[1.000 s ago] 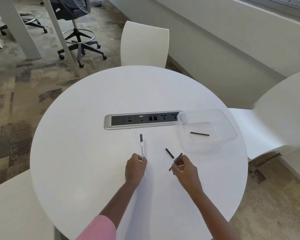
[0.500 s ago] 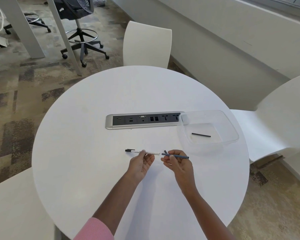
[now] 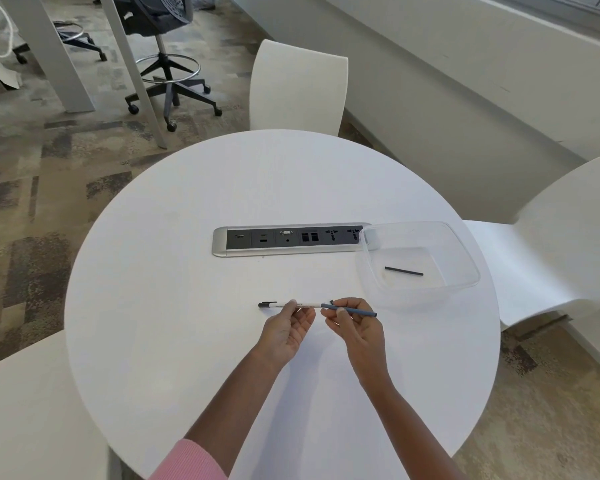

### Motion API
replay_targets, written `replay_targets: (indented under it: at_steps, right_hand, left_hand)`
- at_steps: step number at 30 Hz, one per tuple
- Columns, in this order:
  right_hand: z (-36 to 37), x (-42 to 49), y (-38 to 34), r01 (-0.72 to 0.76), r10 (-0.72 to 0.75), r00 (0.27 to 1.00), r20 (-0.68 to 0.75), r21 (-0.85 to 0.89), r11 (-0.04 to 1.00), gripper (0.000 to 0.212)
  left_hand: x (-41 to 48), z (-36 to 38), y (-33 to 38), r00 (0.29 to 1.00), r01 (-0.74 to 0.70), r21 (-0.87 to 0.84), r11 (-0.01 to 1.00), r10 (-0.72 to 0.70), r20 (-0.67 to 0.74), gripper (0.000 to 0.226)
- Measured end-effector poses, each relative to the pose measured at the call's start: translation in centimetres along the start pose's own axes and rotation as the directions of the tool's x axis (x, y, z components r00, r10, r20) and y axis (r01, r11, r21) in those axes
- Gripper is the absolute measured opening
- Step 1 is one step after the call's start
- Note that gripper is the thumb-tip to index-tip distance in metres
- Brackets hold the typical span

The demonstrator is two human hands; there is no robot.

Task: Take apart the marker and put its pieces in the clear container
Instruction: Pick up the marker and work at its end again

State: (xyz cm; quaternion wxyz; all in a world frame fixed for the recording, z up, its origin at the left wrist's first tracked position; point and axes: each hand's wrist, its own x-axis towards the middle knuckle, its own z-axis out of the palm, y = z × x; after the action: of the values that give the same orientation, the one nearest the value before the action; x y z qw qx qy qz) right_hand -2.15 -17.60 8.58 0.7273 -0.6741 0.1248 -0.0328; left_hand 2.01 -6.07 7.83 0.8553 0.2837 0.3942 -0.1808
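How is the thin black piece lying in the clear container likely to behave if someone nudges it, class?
The thin black piece looks slim and round, so it would probably roll. It seems very light. The clear container's raised walls should keep it in.

The worktop (image 3: 194,306) looks like smooth matt white laminate, and the power strip (image 3: 288,240) sunk into it has a brushed-metal frame around a black plastic face. Right of that strip the clear container (image 3: 465,268) is thin see-through plastic, slightly glossy, while the marker barrel (image 3: 307,304) looks like smooth white plastic and the sleeve (image 3: 187,462) is pink ribbed knit.
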Motion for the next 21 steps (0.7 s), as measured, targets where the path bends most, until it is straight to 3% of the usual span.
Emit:
replay_targets:
  at_steps: [10,21]
  right_hand:
    - [-0.14,0.15,0.14,-0.009,0.009,1.000,-0.003,0.003,1.000,0.019]
    - [-0.18,0.39,-0.10,0.005,0.000,1.000,0.022,-0.211,0.978,0.023]
  left_hand:
    - [-0.63,-0.04,0.03,0.999,0.031,-0.018,0.999,-0.031,0.015,0.021]
    - [-0.44,-0.13,-0.25,1.000,0.016,-0.016,1.000,-0.015,0.025,0.021]
